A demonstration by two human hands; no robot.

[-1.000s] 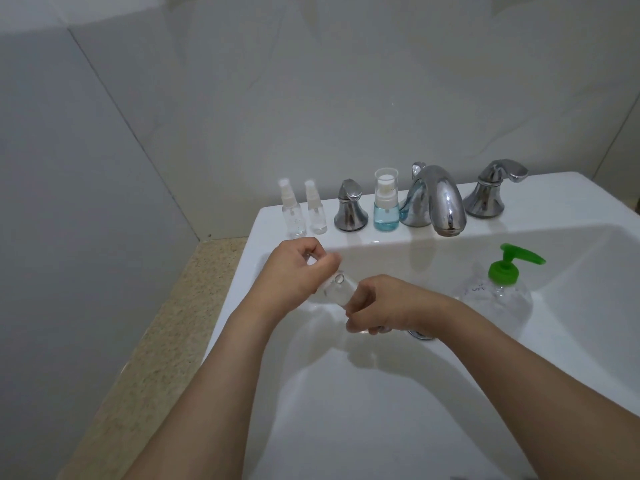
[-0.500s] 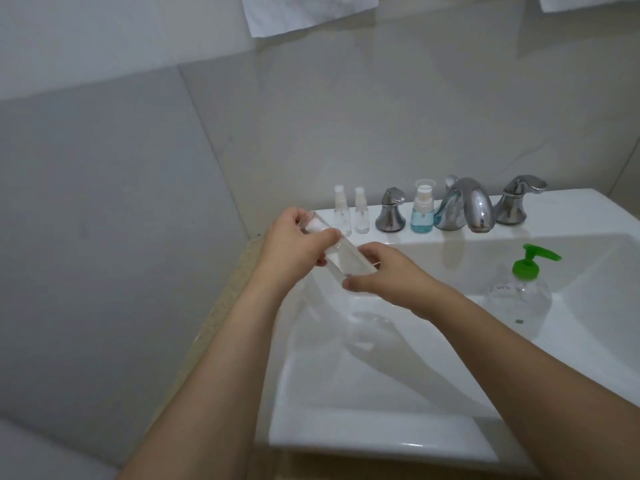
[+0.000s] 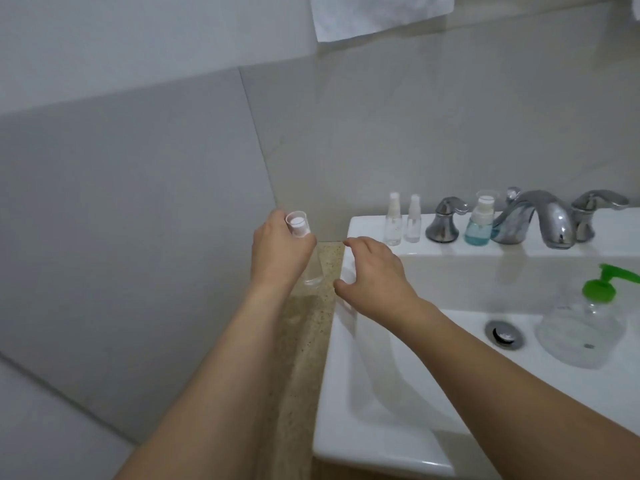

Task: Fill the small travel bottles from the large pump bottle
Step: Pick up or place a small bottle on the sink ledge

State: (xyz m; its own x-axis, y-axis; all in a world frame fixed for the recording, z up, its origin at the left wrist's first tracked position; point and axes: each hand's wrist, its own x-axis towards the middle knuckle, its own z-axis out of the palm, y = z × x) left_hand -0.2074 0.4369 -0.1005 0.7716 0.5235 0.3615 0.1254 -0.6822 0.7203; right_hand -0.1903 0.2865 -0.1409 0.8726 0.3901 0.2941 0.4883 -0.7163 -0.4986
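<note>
My left hand grips a small clear travel bottle with a white cap, held upright over the speckled counter left of the sink. My right hand hovers just right of it above the sink's left rim, fingers loosely curled and holding nothing. The large clear pump bottle with a green pump stands inside the basin at the right. Two small clear spray bottles and a small bottle with blue liquid stand on the sink's back ledge.
A white sink fills the lower right, with a chrome faucet, two handles and a drain. A narrow speckled counter runs between sink and grey tiled wall. A white cloth hangs above.
Both hands moved left from over the basin to the counter edge. My right hand has let go of the bottle, which now sits upright in my left hand alone. The camera turned left.
</note>
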